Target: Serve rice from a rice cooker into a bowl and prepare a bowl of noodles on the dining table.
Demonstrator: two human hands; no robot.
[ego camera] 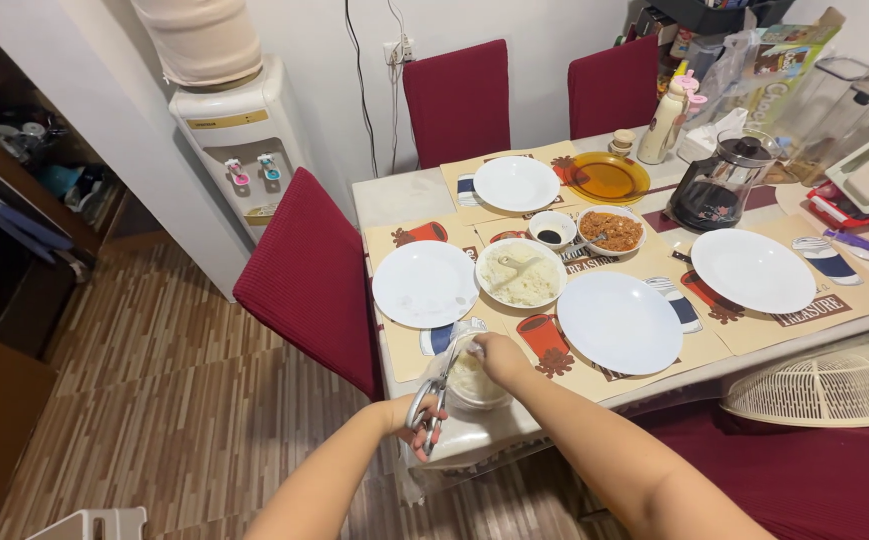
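A: What is the left hand (417, 415) doing?

B: It is closed around the handles of a pair of scissors (432, 396), fingers curled through the grips. The blades point up and away toward the bag (463, 352); I cannot tell how far they are parted.

A: And the right hand (502, 357)?

B: It is pinched shut on the top of that clear plastic bag, right where the scissor tips meet it. The fingers are drawn together, not spread.

A: What is in the bag?

B: A small tub (477, 385) with something pale inside, maybe rice. It sits at the near corner of the desk (395, 195), just in front of the hands and below the right wrist.

A: So the two hands are close?

B: Close but not touching. The left is lower and nearer the body, off the desk edge; the right is above the tub.

A: What lies around them?

B: Just past the bag, a bowl of rice (522, 272) with a spoon in it. Left of that an empty white plate (425, 283), and right of it a second plate (620, 321). Farther back are a small dish of dark sauce (552, 230) and a bowl of reddish food (611, 230), side by side. A glass coffee pot (718, 184) stands well apart on the right. A red chair (310, 280) is pushed up at the left side of the desk.
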